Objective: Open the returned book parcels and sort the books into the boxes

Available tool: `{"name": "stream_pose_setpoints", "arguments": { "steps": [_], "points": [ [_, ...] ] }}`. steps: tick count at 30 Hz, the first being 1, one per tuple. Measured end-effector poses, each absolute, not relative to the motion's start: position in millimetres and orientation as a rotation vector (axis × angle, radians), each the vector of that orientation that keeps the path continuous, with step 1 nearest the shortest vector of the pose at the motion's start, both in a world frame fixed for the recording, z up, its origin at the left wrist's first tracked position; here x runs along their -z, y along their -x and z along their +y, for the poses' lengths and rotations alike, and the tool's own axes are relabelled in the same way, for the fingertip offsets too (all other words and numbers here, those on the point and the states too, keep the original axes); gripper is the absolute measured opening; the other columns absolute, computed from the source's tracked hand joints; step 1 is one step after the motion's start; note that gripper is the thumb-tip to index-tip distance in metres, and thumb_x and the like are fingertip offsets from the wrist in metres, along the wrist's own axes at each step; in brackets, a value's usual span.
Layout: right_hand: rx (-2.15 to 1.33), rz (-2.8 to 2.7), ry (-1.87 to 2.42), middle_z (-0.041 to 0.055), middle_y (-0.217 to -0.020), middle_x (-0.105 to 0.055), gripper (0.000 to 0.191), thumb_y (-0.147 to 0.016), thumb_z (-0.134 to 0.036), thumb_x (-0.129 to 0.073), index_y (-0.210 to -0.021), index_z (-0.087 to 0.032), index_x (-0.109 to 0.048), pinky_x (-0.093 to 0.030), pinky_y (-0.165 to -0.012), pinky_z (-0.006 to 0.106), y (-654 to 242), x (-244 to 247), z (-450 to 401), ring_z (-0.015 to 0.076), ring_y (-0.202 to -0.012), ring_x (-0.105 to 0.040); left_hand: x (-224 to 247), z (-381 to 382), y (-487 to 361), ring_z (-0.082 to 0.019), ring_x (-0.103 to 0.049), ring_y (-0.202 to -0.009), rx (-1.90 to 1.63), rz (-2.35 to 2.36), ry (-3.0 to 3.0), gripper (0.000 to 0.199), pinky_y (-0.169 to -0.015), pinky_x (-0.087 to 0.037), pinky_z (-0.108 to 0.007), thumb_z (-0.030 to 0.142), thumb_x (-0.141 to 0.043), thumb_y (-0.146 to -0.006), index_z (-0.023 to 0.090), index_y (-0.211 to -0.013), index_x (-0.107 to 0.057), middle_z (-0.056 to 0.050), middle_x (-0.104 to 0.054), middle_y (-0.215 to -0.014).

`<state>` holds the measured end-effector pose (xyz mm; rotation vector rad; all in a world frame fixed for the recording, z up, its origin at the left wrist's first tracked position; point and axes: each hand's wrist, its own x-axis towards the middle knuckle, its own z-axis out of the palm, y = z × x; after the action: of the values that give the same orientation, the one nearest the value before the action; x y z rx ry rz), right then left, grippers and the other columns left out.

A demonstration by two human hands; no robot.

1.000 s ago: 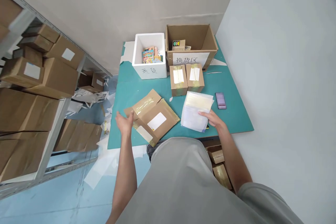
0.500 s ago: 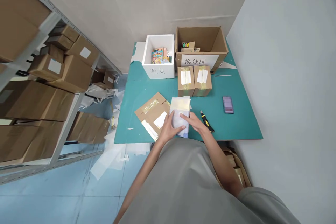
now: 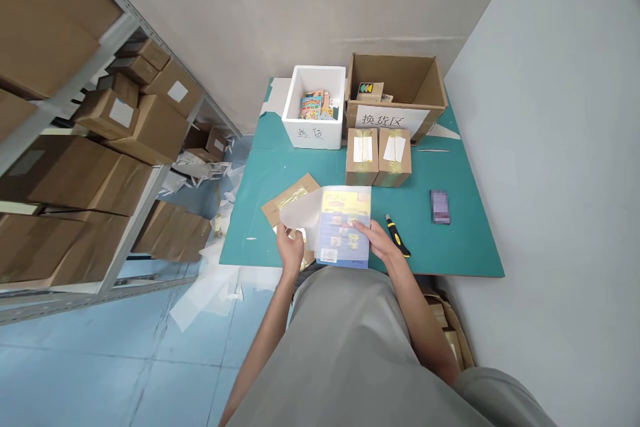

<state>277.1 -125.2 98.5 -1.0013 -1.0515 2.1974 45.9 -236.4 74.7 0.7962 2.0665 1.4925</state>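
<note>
A yellow and blue book (image 3: 340, 223), with a barcode at its lower left corner, is held near the table's front edge. My right hand (image 3: 380, 240) grips its right side, thumb on top. A thin white wrapping sheet (image 3: 306, 213) is folded back off the book's left side, and my left hand (image 3: 291, 247) pinches that sheet. Under the sheet lies a flattened cardboard package (image 3: 295, 193) with clear tape, partly hidden. Just right of my right hand rests a yellow and black utility knife (image 3: 397, 235).
On the green table (image 3: 470, 233) stand a white foam box (image 3: 313, 135) with booklets, a large open carton (image 3: 420, 127) and two small taped boxes (image 3: 379, 177). A phone (image 3: 440, 207) lies at the right. Shelves of cartons (image 3: 145, 127) rise at the left; paper scraps (image 3: 210, 287) litter the floor.
My left hand has moved left, peeling the white sheet away, so the printed cover now shows. My right hand keeps its hold on the book. The view has shifted slightly.
</note>
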Motion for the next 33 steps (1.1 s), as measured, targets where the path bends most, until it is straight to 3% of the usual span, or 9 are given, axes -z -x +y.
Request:
{"name": "stream_pose_setpoints", "arguments": {
  "steps": [3, 6, 9, 14, 17, 19, 22, 28, 33],
  "points": [
    [-2.231, -1.038, 0.971, 0.0096, -0.112, -0.083, 0.056, -0.073, -0.052, -0.094, -0.116, -0.020, -0.080, -0.063, -0.098, 0.048, -275, -100, -129, 0.0350, -0.114, -0.077, -100, -242, -52, -0.028, -0.070, -0.123, -1.517, 2.005, -0.842, 0.044, -0.106, -0.055, -0.042, 0.044, -0.058, -0.099, 0.020, -0.136, -0.066, -0.016, -0.071, -0.135],
    [-2.254, -1.062, 0.948, 0.0093, -0.111, -0.083, 0.057, -0.073, -0.054, -0.094, -0.118, -0.020, -0.080, -0.063, -0.097, 0.047, -271, -99, -133, 0.0345, -0.113, -0.077, -114, -242, -60, -0.030, -0.072, -0.120, -1.307, 1.807, -0.908, 0.061, -0.100, -0.058, -0.043, 0.058, -0.061, -0.100, 0.021, -0.149, -0.059, -0.017, -0.070, -0.141],
    [-2.253, -1.084, 0.932, 0.0087, -0.111, -0.083, 0.058, -0.074, -0.055, -0.093, -0.118, -0.020, -0.079, -0.063, -0.097, 0.046, -268, -98, -136, 0.0343, -0.113, -0.077, -115, -241, -63, -0.032, -0.068, -0.129, -1.244, 1.727, -0.886, 0.072, -0.103, -0.057, -0.044, 0.066, -0.059, -0.100, 0.021, -0.156, -0.051, -0.019, -0.062, -0.151],
    [-2.187, -1.065, 0.962, 0.0084, -0.115, -0.083, 0.059, -0.075, -0.059, -0.091, -0.118, -0.021, -0.079, -0.064, -0.097, 0.046, -267, -98, -140, 0.0340, -0.113, -0.077, -119, -249, -58, -0.036, -0.052, -0.148, -1.363, 2.057, -0.981, 0.085, -0.120, -0.046, -0.052, 0.055, -0.073, -0.094, 0.024, -0.165, -0.038, -0.019, -0.042, -0.169],
    [-2.173, -1.068, 0.987, 0.0077, -0.119, -0.082, 0.059, -0.077, -0.062, -0.090, -0.119, -0.022, -0.079, -0.064, -0.097, 0.045, -266, -98, -140, 0.0332, -0.112, -0.077, -127, -253, -54, -0.038, -0.038, -0.158, -1.343, 2.285, -1.175, 0.068, -0.128, -0.033, -0.056, 0.047, -0.073, -0.094, 0.023, -0.155, -0.054, -0.017, -0.044, -0.168],
    [-2.175, -1.083, 0.996, 0.0074, -0.117, -0.082, 0.060, -0.076, -0.063, -0.089, -0.118, -0.022, -0.079, -0.064, -0.097, 0.045, -264, -99, -141, 0.0337, -0.113, -0.077, -128, -254, -54, -0.035, -0.052, -0.147, -1.352, 2.187, -1.167, 0.045, -0.123, -0.041, -0.052, 0.049, -0.064, -0.100, 0.023, -0.136, -0.070, -0.015, -0.061, -0.153],
    [-2.181, -1.101, 0.991, 0.0076, -0.113, -0.083, 0.060, -0.076, -0.064, -0.089, -0.117, -0.022, -0.079, -0.064, -0.097, 0.045, -260, -100, -144, 0.0342, -0.115, -0.076, -125, -253, -57, -0.030, -0.069, -0.122, -1.380, 1.912, -0.947, 0.047, -0.105, -0.055, -0.043, 0.059, -0.056, -0.103, 0.022, -0.122, -0.077, -0.012, -0.077, -0.126],
    [-2.192, -1.083, 0.992, 0.0080, -0.113, -0.083, 0.060, -0.076, -0.064, -0.089, -0.118, -0.021, -0.079, -0.063, -0.098, 0.046, -252, -97, -147, 0.0341, -0.116, -0.075, -115, -254, -55, -0.032, -0.070, -0.123, -1.241, 1.572, -0.669, 0.066, -0.100, -0.057, -0.040, 0.072, -0.063, -0.094, 0.018, -0.130, -0.073, -0.015, -0.076, -0.128],
    [-2.197, -1.073, 1.031, 0.0083, -0.118, -0.082, 0.063, -0.075, -0.067, -0.088, -0.117, -0.022, -0.078, -0.064, -0.097, 0.044, -246, -95, -149, 0.0337, -0.115, -0.075, -106, -258, -58, -0.032, -0.062, -0.135, -1.362, 1.981, -0.826, 0.057, -0.107, -0.054, -0.043, 0.063, -0.073, -0.090, 0.021, -0.128, -0.072, -0.016, -0.067, -0.143]
  ]
}}
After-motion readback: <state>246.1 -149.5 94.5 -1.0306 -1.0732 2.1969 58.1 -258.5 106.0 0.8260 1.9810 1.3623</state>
